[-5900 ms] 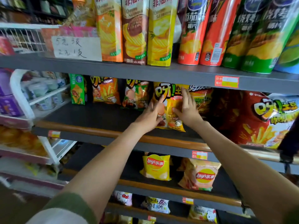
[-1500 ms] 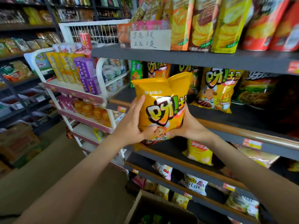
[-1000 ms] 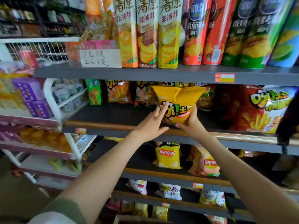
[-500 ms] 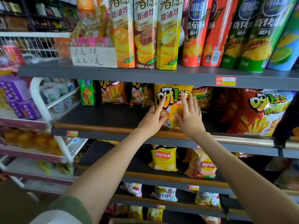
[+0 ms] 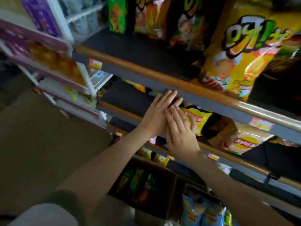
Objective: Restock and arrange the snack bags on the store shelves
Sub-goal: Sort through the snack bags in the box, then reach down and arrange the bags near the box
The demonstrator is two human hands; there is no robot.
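The yellow snack bag [image 5: 241, 59] has been let go and stands just behind the wooden rail [image 5: 130, 66]. The left hand [image 5: 156, 116] and right hand [image 5: 180, 136] have been lowered below that rail, overlapped, fingers straight, nothing held; this placement is judged done.

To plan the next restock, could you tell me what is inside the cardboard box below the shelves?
The cardboard box holds snack bags: green ones towards the back and a reddish one in front. Whatever lies beneath them is covered, so the count stays unknown.
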